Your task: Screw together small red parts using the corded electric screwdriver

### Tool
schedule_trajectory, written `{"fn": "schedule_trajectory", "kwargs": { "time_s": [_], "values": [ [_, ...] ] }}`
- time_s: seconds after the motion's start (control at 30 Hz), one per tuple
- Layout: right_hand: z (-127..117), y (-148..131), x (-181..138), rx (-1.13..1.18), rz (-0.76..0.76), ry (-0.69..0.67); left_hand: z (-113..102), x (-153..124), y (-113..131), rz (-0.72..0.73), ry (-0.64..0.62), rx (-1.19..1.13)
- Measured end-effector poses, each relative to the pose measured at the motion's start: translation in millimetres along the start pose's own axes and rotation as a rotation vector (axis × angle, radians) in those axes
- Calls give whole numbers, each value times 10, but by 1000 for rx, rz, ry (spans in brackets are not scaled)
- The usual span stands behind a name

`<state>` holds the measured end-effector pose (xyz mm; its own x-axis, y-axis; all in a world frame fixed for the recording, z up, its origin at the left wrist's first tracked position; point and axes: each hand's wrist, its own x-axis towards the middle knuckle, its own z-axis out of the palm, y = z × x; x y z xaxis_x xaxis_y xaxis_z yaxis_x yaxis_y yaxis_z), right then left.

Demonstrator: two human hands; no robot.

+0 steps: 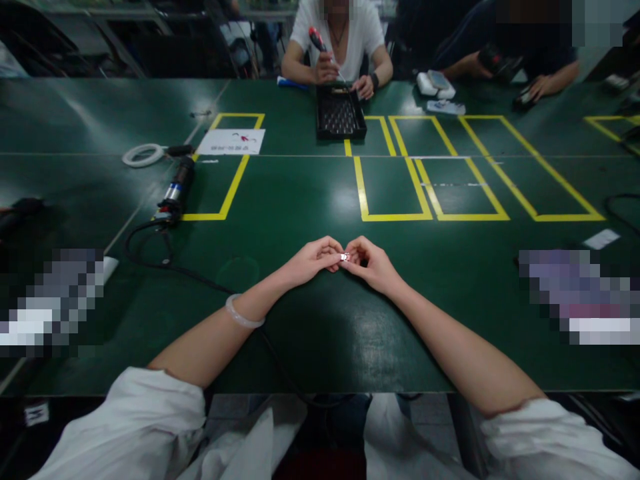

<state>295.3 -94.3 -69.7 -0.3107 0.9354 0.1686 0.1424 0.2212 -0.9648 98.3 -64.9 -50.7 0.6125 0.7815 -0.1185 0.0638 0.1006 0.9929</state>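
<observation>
My left hand and my right hand meet over the green table, fingertips almost together. Between them is a small shiny silver piece, pinched by the fingers of both hands. It is too small for me to make out its kind. The fingers of each hand are curled, and part of the piece is covered by them. A pale bangle circles my left wrist, and both forearms reach in from the table's near edge.
An electric screwdriver with a black cable lies to the left, near a coiled white cord and a printed sheet. Across the green table, a person holds a red-and-black screwdriver above a black tray. Yellow tape marks rectangles.
</observation>
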Motion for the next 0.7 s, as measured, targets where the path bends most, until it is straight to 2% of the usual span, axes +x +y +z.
{"fn": "schedule_trajectory", "kwargs": {
  "time_s": [0.7],
  "values": [
    [-14,12,-2,23,2,-9,-25,16,-7,-17,-1,-25]
  ]
}}
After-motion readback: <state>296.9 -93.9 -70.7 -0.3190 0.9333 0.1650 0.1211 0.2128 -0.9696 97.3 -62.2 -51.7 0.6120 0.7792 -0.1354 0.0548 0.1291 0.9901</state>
